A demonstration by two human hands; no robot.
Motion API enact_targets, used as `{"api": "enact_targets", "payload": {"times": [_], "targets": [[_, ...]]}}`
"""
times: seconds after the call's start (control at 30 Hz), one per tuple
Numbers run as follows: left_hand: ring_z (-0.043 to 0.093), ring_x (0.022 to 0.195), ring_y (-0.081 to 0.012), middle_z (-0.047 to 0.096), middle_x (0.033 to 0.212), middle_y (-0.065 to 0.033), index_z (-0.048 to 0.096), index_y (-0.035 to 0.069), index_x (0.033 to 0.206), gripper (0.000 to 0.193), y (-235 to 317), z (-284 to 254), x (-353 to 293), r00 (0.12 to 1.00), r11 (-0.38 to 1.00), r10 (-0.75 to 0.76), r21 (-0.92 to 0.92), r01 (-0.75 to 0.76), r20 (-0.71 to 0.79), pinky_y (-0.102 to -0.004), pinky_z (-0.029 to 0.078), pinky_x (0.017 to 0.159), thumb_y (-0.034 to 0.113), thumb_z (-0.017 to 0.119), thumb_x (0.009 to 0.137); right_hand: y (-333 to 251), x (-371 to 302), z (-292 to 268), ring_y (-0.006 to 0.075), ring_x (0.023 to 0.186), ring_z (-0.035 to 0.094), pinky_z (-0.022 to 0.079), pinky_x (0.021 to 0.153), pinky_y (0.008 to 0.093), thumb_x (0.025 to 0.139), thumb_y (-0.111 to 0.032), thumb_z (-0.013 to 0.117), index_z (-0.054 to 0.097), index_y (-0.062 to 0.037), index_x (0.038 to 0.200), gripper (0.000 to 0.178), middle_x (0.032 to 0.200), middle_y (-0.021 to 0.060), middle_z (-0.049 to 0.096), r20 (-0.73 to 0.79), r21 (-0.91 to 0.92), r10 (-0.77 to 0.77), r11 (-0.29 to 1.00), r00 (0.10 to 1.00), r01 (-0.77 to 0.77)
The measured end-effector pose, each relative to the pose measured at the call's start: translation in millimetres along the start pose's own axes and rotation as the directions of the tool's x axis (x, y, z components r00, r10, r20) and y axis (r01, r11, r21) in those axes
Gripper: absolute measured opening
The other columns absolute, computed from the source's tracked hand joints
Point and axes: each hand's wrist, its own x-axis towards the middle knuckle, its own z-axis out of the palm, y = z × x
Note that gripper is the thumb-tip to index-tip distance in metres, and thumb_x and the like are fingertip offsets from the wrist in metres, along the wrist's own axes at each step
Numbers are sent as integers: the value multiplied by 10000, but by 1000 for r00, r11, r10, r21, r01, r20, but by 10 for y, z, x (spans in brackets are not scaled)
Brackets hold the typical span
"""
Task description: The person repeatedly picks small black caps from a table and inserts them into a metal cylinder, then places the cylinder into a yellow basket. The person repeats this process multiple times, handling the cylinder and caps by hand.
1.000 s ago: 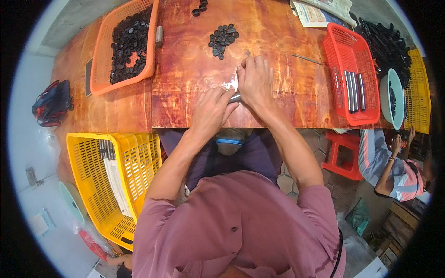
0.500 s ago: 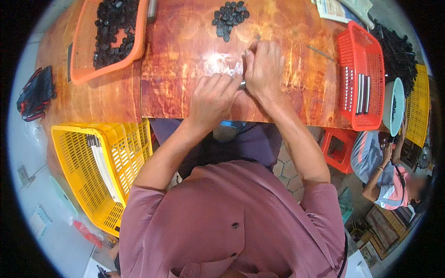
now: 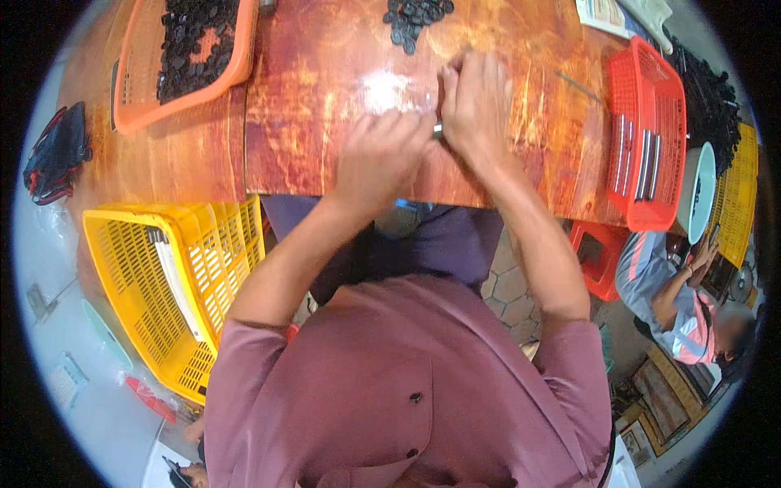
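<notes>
Over the front part of the wooden table (image 3: 325, 163), my left hand (image 3: 382, 154) is closed, fingers curled, slightly blurred. My right hand (image 3: 478, 102) is beside it to the right and a little farther off, its fingers bent down over a slim dark rod. A short silvery piece (image 3: 438, 131) of this rod shows between the two hands; my left fingers close on that end. Most of the rod is hidden under my hands, so its full shape cannot be seen. Beyond my right hand lies a loose pile of small black oval caps (image 3: 413, 18).
At the far left stands an orange basket (image 3: 240, 69) of black caps. On the right are a red basket (image 3: 675, 106) with dark and silvery rods, a thin stick (image 3: 579, 84) and a pale green basin (image 3: 709, 171). A yellow crate (image 3: 175, 215) is at lower left; a co-worker (image 3: 675, 301) sits right.
Both hands have shifted slightly up the picture, still close together around the rod. The view has tilted a little, so the caps and baskets appear moved. The co-worker's hands have moved slightly.
</notes>
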Motion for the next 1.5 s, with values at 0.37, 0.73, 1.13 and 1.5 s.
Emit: {"api": "enact_targets", "payload": {"times": [0.37,0.73,1.13,1.5], "targets": [[659,834,-211,677,1012,-106,642,23,1121,235,-38,-220,152,929,697,-371,-664,272,-9,-333,538,727,222,600,1005,212,38,38,157,799,541,436,733,320,1048,-327,535,633,-21,995,325,898,61,575,-92,860,480,480,872,-174],[535,659,-87,567,771,14,624,36,1162,270,313,-810,-716,791,341,-597,-850,400,133,-276,463,594,269,528,1066,367,-5,85,106,702,470,371,611,279,1063,-297,525,603,-68,890,297,780,-11,516,-92,773,335,618,938,-145],[626,762,-88,676,943,-51,534,43,1292,298,-9,-2803,-2421,307,319,-932,-841,436,-194,-242,521,698,215,563,1049,476,119,123,193,773,501,455,730,351,1075,-285,538,606,49,954,361,847,56,569,24,637,258,741,966,-214],[665,892,-234,696,1039,-157,648,-19,1256,432,-1894,-2503,-4353,27,44,-997,-282,958,-66,-354,529,842,174,730,879,249,117,35,157,769,466,431,735,322,1055,-275,574,589,11,921,316,817,12,502,104,511,311,798,945,-319]]}}
